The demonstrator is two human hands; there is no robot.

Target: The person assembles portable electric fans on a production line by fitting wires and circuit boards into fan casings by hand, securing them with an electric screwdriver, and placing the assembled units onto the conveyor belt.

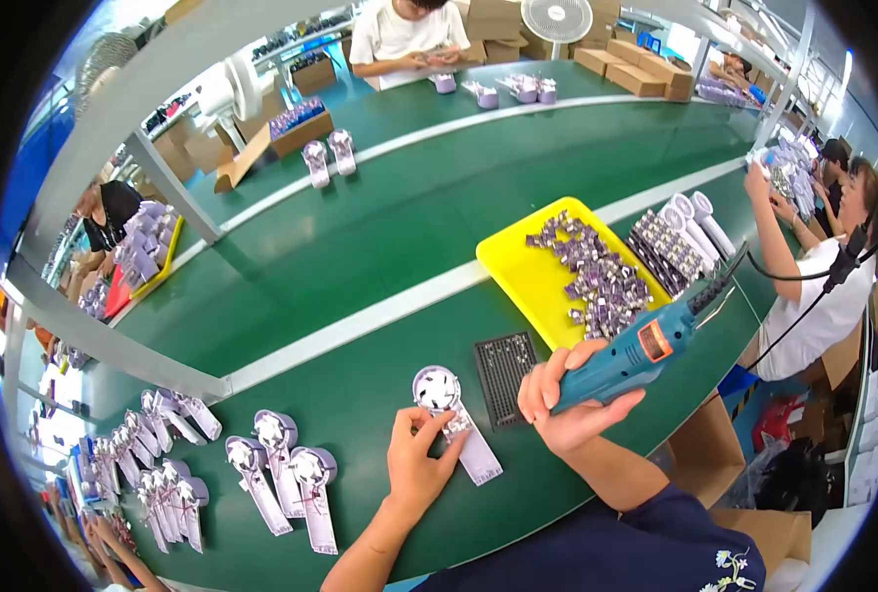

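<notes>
Your left hand [417, 462] is at the fan [478, 458], which lies on the green bench [380, 395] with its round head away from you and its handle slanting back toward you. Thumb and forefinger are bent close together, a small gap between them, touching the casing just below the head; whether they pinch a small part there, you can't tell from this angle. Keep those fingertips to the sides, so that the casing can't turn and the bit has a clear path.

Your right hand [579, 407] is wrapped round the screwdriver [616, 363], fingers closed on its lower body, lifted right of the fan and tilted. The bit end is hidden by your grip. A driver at this slant would probably slip or cross a thread, so bring it upright over the hole before any pressure, then press lightly: the casing looks like thin plastic. Watch for wires near the head, too.

Just beyond the fan's right side sits the black tray [506, 377], handy for the right hand. Farther off, the yellow tray [520, 276] holds a heap of small parts [597, 281]; keep the screwdriver's cord [725, 276] from dragging over it.
</notes>
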